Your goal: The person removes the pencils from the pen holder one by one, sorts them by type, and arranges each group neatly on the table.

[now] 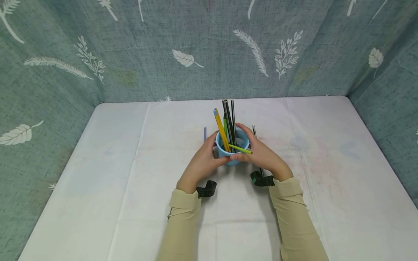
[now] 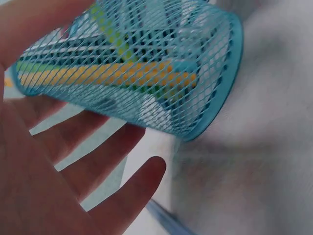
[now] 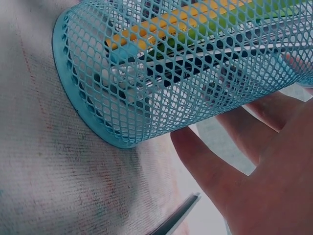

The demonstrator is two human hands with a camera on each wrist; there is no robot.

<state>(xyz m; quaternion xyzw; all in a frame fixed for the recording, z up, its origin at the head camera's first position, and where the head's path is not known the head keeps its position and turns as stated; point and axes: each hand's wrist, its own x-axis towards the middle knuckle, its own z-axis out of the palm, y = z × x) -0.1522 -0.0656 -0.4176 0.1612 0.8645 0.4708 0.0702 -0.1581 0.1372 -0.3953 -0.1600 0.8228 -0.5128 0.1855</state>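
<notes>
Between the left hand [image 1: 203, 159] and right hand [image 1: 262, 154], which grip it near the rim, is a light-blue mesh cup [image 3: 166, 107], round and open-topped; inside lean yellow pencils [image 1: 221, 128], black pencils [image 1: 228, 119] and green pencils [image 1: 240, 149].

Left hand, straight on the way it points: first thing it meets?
The blue mesh cup; the left hand is right against it, gripping its side. Across the cup, the right hand seems next, though depth is unclear.
</notes>
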